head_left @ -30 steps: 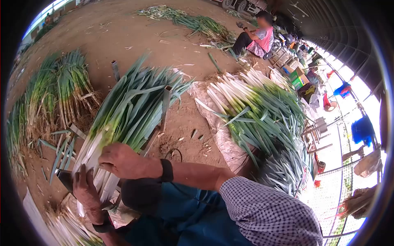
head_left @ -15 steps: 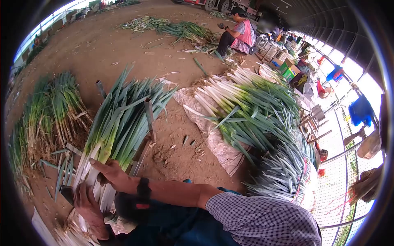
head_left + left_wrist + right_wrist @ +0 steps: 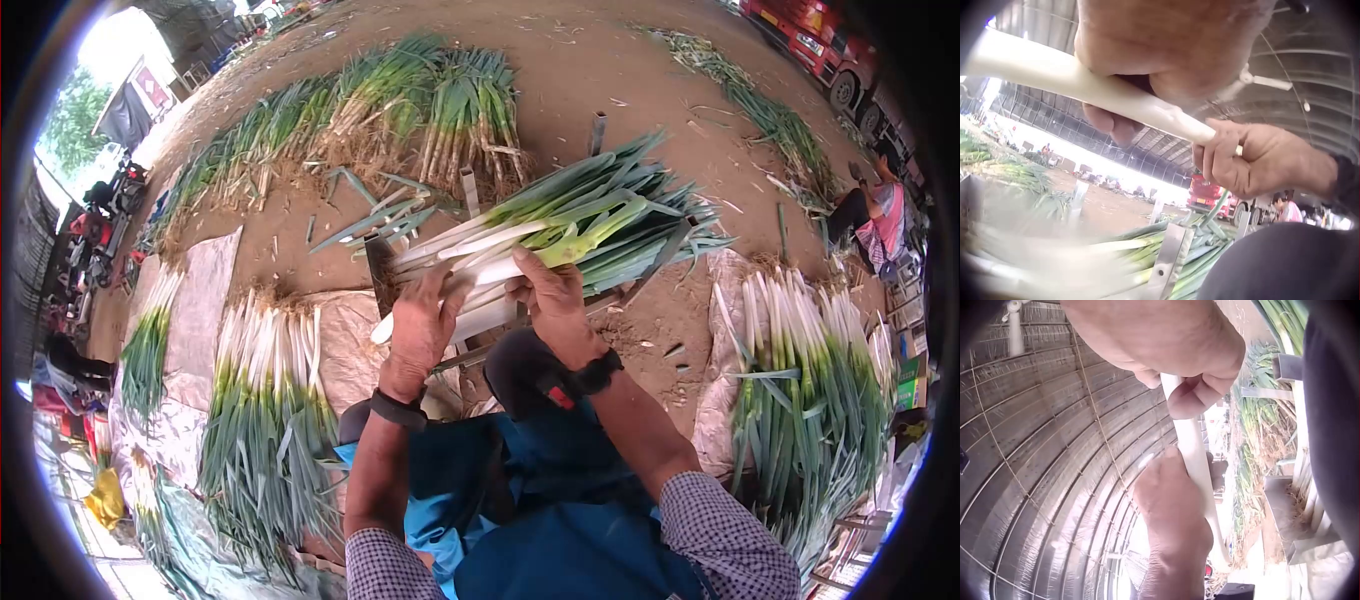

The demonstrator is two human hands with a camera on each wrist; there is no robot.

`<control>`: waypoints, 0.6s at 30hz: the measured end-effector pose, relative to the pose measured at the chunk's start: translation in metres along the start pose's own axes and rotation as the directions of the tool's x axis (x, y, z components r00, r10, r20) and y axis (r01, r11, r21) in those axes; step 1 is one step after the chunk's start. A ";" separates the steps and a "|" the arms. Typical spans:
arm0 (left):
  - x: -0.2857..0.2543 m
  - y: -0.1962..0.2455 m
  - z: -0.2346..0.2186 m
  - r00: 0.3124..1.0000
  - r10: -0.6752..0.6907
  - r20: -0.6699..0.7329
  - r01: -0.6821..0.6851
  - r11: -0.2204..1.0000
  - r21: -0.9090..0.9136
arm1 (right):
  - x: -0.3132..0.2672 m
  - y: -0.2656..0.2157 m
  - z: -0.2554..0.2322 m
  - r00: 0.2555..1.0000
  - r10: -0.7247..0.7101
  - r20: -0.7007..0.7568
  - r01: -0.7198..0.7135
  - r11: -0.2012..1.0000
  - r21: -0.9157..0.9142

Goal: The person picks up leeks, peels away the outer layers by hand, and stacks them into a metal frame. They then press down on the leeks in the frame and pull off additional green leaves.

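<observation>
Both hands hold one green onion [image 3: 500, 268] by its white stalk, over a bundle of others. My left hand [image 3: 425, 325] grips it nearer the root end. In the left wrist view its fingers and thumb curl round the stalk [image 3: 1054, 72]. Closer to the leaves, my right hand [image 3: 555, 305] has its thumb along the top of the stalk, and in the left wrist view this hand [image 3: 1260, 156] wraps its fingers round it. Green onions [image 3: 670, 225] lie beneath in a metal rack [image 3: 380, 270], their leaves pointing away to the right.
Upright metal posts [image 3: 598, 133] rise from the rack. Rooted green onions [image 3: 470, 120] are heaped beyond it. White-stalked piles lie on sheeting at left [image 3: 270, 400] and right [image 3: 810, 390]. A seated person [image 3: 880, 215] and a red truck [image 3: 815, 40] are at far right.
The head view has swung left, bringing the left-hand piles into sight. My right hand, earlier above the stalks with its thumb raised, now holds the green onion beside my left hand.
</observation>
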State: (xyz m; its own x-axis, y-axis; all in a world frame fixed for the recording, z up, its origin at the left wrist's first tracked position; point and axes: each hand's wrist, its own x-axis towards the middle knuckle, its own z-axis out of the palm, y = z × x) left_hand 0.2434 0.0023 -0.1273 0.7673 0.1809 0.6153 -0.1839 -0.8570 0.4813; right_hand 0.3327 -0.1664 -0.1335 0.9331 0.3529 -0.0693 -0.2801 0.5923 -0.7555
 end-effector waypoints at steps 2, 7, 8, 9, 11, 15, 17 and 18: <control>0.000 0.004 -0.003 0.989 0.149 -0.001 -0.148 0.987 0.069 | -0.001 -0.005 0.002 1.000 0.005 -0.001 -0.005 1.000 -0.028; -0.002 0.012 -0.015 0.936 0.266 0.231 -0.325 0.906 0.273 | 0.004 -0.001 -0.005 0.993 -0.004 -0.121 -0.019 0.983 -0.182; -0.004 0.013 -0.009 0.938 0.195 0.287 -0.293 0.888 0.355 | 0.007 0.002 -0.010 0.992 -0.014 -0.126 -0.009 0.984 -0.178; -0.004 0.017 -0.008 0.936 0.197 0.291 -0.303 0.871 0.386 | 0.003 -0.005 -0.006 0.997 -0.019 -0.076 0.009 0.991 -0.131; -0.004 0.027 -0.007 0.946 0.204 0.254 -0.303 0.836 0.457 | -0.006 -0.018 0.007 0.994 -0.079 -0.070 0.069 0.988 -0.137; -0.003 0.030 -0.008 0.939 0.155 0.307 -0.294 0.825 0.484 | -0.005 -0.019 0.000 0.997 -0.072 0.003 0.071 0.985 -0.160; -0.008 0.029 -0.006 0.958 0.116 0.263 -0.225 0.871 0.436 | -0.008 -0.022 -0.001 0.997 -0.072 0.027 0.076 0.977 -0.199; -0.010 0.023 -0.004 0.969 0.149 0.196 -0.213 0.906 0.365 | -0.008 -0.021 -0.001 0.995 -0.078 0.062 0.087 0.983 -0.161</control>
State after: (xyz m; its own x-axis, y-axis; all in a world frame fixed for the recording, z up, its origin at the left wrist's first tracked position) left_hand 0.2291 -0.0175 -0.1194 0.8369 -0.0469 0.5453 -0.1062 -0.9913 0.0776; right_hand 0.3315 -0.1818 -0.1179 0.9362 0.3501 0.0300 -0.1581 0.4961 -0.8538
